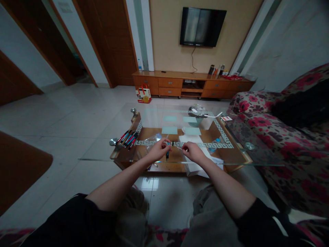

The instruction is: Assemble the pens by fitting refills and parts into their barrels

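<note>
Over the near edge of the glass coffee table (100, 137), my left hand (160, 150) is closed in a pinch on a blue and black pen (168, 154), held roughly upright. My right hand (192, 151) is closed too, its fingertips pinching a thin pale stick (179, 148) that points toward the left hand. Between the hands is a small black piece (172, 143); whether it lies on the glass cannot be told. Left of my hands, a group of pens (128, 139) in black, red and blue lies on the tabletop.
Under or on the glass are a clear plastic bag (151, 142), white papers (192, 168) and a blue-capped bottle (214, 145). A bag-covered bowl (197, 111) stands at the far right. A flowered sofa (277, 137) flanks the table; a TV cabinet (169, 83) stands beyond.
</note>
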A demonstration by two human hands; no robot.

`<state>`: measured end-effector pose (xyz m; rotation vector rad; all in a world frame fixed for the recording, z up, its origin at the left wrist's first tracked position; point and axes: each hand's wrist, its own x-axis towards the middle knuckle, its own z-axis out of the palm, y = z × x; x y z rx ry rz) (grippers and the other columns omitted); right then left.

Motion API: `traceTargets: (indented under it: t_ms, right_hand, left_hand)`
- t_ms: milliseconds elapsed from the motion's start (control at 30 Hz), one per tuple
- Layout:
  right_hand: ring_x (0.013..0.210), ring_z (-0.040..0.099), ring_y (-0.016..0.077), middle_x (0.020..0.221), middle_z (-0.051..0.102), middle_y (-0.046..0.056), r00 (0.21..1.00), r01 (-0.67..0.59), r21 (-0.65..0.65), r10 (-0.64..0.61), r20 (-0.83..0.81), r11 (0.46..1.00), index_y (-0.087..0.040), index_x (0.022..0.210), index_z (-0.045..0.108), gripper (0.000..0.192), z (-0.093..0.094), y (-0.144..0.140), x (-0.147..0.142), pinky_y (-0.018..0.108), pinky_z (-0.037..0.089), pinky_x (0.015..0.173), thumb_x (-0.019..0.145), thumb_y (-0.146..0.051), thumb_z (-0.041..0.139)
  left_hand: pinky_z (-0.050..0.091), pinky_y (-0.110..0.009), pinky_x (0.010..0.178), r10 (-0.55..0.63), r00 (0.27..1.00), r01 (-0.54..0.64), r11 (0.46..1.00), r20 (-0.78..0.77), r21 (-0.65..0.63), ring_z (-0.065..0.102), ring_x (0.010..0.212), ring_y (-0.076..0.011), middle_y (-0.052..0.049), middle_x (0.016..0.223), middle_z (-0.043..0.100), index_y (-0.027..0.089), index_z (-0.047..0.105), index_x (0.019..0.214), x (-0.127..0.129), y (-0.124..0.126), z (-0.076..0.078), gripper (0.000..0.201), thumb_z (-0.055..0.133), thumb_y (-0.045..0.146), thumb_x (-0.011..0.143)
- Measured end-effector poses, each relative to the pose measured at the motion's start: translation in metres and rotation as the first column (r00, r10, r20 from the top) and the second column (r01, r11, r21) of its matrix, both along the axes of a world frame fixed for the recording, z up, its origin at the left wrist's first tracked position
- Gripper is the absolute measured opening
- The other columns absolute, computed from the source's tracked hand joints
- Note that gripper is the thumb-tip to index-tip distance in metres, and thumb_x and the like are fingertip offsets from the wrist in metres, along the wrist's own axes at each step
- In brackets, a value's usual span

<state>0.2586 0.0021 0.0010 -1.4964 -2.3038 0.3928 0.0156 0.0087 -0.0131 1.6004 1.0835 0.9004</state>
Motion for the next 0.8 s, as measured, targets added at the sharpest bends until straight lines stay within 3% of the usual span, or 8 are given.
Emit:
traceTargets:
  t_ms: [233, 433, 533, 633, 700, 800]
  right_hand:
    - [0.090, 0.064, 0.0219, 0.097, 0.067, 0.010, 0.953, -0.015, -0.005, 0.016, 0.302, 1.000, -0.020, 0.092, 0.071, 0.018, -0.006, 0.003, -0.014, 0.027, 0.045, 0.074, 0.093, -0.018, 0.054]
    - [0.093, 0.064, 0.0239, 0.101, 0.066, 0.014, 0.938, 0.002, -0.034, 0.010, 0.347, 0.999, -0.019, 0.099, 0.071, 0.022, -0.005, 0.001, -0.020, 0.029, 0.046, 0.077, 0.095, -0.014, 0.050]
    - [0.093, 0.063, 0.0223, 0.102, 0.065, 0.013, 0.970, 0.025, -0.020, -0.019, 0.241, 1.000, -0.018, 0.103, 0.069, 0.019, -0.003, 0.000, -0.022, 0.028, 0.046, 0.080, 0.095, -0.017, 0.053]
    - [0.091, 0.062, 0.0193, 0.101, 0.065, 0.009, 1.000, 0.007, 0.064, -0.006, -0.018, 0.998, -0.018, 0.114, 0.064, 0.022, 0.005, -0.005, -0.026, 0.028, 0.047, 0.083, 0.093, -0.018, 0.056]
    - [0.088, 0.062, 0.0180, 0.100, 0.065, 0.008, 0.981, -0.066, 0.133, 0.089, -0.174, 0.989, -0.017, 0.119, 0.060, 0.027, 0.012, -0.011, -0.029, 0.029, 0.048, 0.083, 0.092, -0.018, 0.058]
    - [0.089, 0.061, 0.0180, 0.102, 0.064, 0.008, 0.929, -0.180, 0.220, 0.238, -0.281, 0.959, -0.019, 0.122, 0.058, 0.030, 0.020, -0.021, -0.035, 0.030, 0.049, 0.082, 0.092, -0.018, 0.058]
  left_hand:
    - [0.043, -0.020, 0.053, 0.056, 0.978, -0.007, 0.972, 0.202, -0.235, 0.061, 0.055, -0.0105, -0.003, 0.077, 0.072, 0.018, 0.050, 0.101, 0.002, 0.005, -0.007, 0.036, 0.071, 0.039, 0.080]
    - [0.049, -0.022, 0.057, 0.190, 0.902, -0.004, 0.902, 0.388, -0.432, 0.064, 0.059, -0.0112, -0.006, 0.077, 0.072, 0.017, 0.049, 0.096, 0.005, 0.005, -0.008, 0.028, 0.071, 0.029, 0.084]
    - [0.047, -0.019, 0.056, 0.244, 0.866, 0.030, 0.846, 0.437, -0.532, 0.063, 0.060, -0.0099, -0.008, 0.081, 0.072, 0.015, 0.053, 0.091, 0.006, 0.005, -0.003, 0.017, 0.067, 0.023, 0.087]
    - [0.050, -0.020, 0.060, 0.268, 0.840, 0.106, 0.771, 0.471, -0.627, 0.064, 0.064, -0.0097, -0.010, 0.090, 0.073, 0.013, 0.059, 0.089, 0.004, 0.005, 0.002, 0.012, 0.065, 0.023, 0.088]
    - [0.052, -0.022, 0.068, 0.293, 0.828, 0.127, 0.732, 0.478, -0.669, 0.065, 0.067, -0.0102, -0.009, 0.094, 0.074, 0.013, 0.064, 0.092, 0.003, 0.005, 0.004, 0.012, 0.065, 0.025, 0.089]
    - [0.052, -0.024, 0.078, 0.297, 0.825, 0.139, 0.718, 0.480, -0.682, 0.067, 0.075, -0.0117, -0.008, 0.096, 0.074, 0.014, 0.068, 0.095, 0.003, 0.006, 0.002, 0.015, 0.066, 0.027, 0.088]
